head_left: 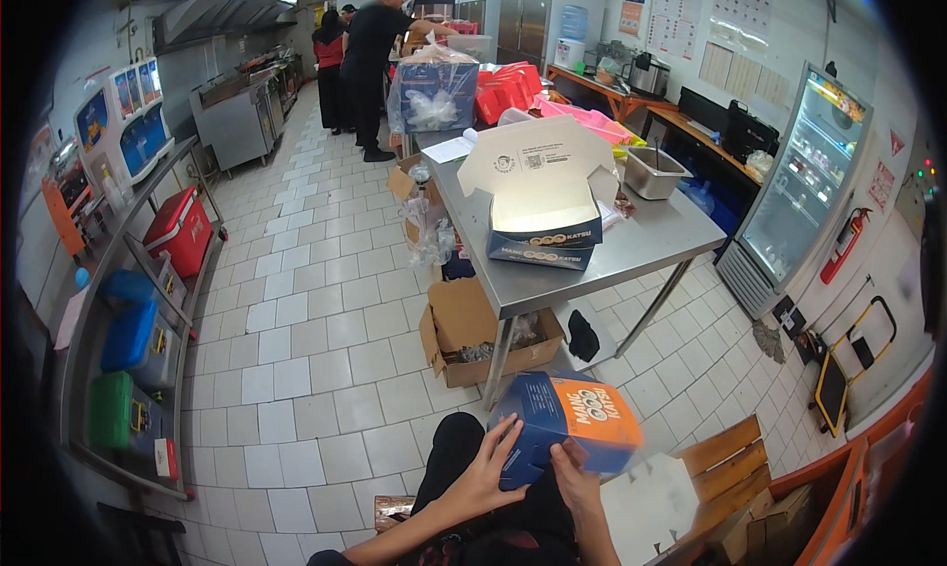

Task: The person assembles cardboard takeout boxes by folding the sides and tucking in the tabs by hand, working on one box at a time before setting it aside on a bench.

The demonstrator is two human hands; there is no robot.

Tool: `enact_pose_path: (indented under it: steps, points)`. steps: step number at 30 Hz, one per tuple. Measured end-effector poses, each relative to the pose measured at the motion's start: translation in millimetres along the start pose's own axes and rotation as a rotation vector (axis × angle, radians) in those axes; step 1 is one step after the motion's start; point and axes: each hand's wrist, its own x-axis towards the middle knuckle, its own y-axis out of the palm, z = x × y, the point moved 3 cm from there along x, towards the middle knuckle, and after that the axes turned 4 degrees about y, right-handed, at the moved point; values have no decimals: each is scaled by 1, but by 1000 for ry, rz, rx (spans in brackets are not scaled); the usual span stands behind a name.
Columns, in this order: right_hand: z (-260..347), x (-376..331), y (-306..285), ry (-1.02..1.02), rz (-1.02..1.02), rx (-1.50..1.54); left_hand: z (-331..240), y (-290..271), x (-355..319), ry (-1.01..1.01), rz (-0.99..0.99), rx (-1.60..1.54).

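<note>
I hold a blue and orange cardboard box (567,423) over my lap with both hands. My left hand (490,467) presses flat against the box's blue left side, fingers spread. My right hand (574,475) grips its lower edge from beneath. A second box of the same kind (545,206) stands on the steel table (651,241) ahead with its white lid flaps raised. A flat white box blank (656,502) lies at my right on a wooden bench (725,458).
An open brown carton (469,334) sits on the tiled floor under the table. A steel pan (653,172) stands on the table. A glass-door fridge (799,186) is at right, a shelf with coloured cases (128,339) at left. Two people (360,58) work at the far end.
</note>
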Motion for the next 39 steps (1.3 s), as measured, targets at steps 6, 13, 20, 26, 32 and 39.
enact_pose_path:
  steps: [6, 13, 20, 26, 32, 39]
  points:
    - [-32, -2, 13, 292, 42, 260, 9, 6, -2, -234, 50, -32]
    - [42, -19, 74, -2, 332, -591, 47, -23, -38, -305, -265, -5]
    - [13, 15, -46, 401, 274, -832, 90, -60, -75, -445, -316, -512]
    - [-51, -10, -33, 548, 157, 58, 132, -71, -124, -671, -281, -720]
    - [-65, -3, -21, 340, 344, -353, 91, -57, -80, -422, -82, -441]
    - [13, 18, -6, 166, -106, -755, 50, -31, -24, -371, -204, 494]
